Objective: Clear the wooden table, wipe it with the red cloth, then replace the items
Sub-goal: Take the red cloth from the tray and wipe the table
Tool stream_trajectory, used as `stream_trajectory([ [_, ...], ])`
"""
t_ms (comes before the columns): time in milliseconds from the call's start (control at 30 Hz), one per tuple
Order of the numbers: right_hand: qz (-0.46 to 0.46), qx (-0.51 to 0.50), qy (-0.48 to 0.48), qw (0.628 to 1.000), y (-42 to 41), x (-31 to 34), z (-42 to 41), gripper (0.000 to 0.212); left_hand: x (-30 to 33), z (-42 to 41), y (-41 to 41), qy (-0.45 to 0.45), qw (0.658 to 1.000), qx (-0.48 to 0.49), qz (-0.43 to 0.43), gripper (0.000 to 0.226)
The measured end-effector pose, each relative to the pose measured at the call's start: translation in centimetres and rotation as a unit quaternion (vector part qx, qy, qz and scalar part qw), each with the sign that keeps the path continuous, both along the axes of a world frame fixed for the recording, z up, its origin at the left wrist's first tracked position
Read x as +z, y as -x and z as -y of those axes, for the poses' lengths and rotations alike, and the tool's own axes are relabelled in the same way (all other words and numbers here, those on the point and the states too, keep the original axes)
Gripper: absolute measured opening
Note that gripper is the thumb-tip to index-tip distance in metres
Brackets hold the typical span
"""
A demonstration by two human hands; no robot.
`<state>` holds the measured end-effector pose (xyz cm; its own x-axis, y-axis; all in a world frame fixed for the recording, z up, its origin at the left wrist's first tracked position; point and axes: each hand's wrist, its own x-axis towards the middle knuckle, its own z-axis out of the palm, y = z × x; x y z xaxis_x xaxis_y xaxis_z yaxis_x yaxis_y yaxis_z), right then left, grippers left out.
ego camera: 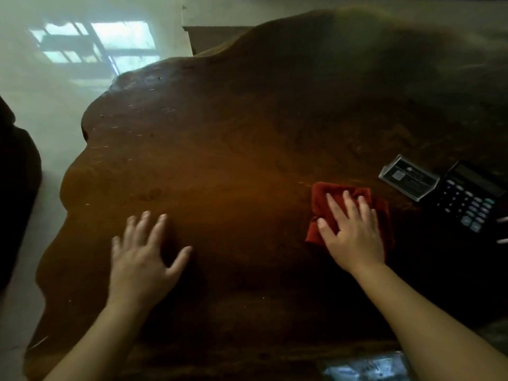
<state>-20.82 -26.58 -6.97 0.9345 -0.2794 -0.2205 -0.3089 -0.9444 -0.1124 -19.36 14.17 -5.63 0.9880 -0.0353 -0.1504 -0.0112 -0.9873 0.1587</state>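
Right hand [353, 229] flat, spread on red cloth [321, 204]; left hand [143, 257] spread on wooden table [220, 149]

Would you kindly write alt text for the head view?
A right hand presses a red cloth flat on a wooden table; the left hand rests flat beside it. A calculator and card holder lie at right.
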Motion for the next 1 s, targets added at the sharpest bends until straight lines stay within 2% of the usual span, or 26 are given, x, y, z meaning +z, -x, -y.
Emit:
stream_trajectory([
  [133, -0.014, -0.052, 0.014, 0.998, 1.8, 0.4, 2.9, 0.076, -0.7, 6.7, -2.7, -0.028, 0.995, -0.086, -0.040, 0.108],
  [267, -0.017, -0.060, 0.019, 0.998, 1.6, 0.4, 2.8, 0.072, -1.4, 8.5, -3.1, -0.010, 0.996, -0.076, -0.043, 0.114],
  [433, -0.017, -0.060, 0.021, 0.998, -0.2, 0.4, 0.9, 0.072, -1.1, 6.0, -2.2, 0.001, 0.999, -0.048, -0.016, 0.110],
  [633, -0.023, 0.003, 0.010, 1.000, -6.0, 0.5, -6.6, 0.075, -0.3, -0.3, -1.1, -0.013, 1.000, 0.016, -0.014, 0.111],
  [1000, 0.003, 0.179, -0.009, 0.984, -11.4, -0.2, -27.6, 0.074, 0.6, -11.8, 1.5, -0.003, 0.992, 0.127, -0.003, 0.104],
])
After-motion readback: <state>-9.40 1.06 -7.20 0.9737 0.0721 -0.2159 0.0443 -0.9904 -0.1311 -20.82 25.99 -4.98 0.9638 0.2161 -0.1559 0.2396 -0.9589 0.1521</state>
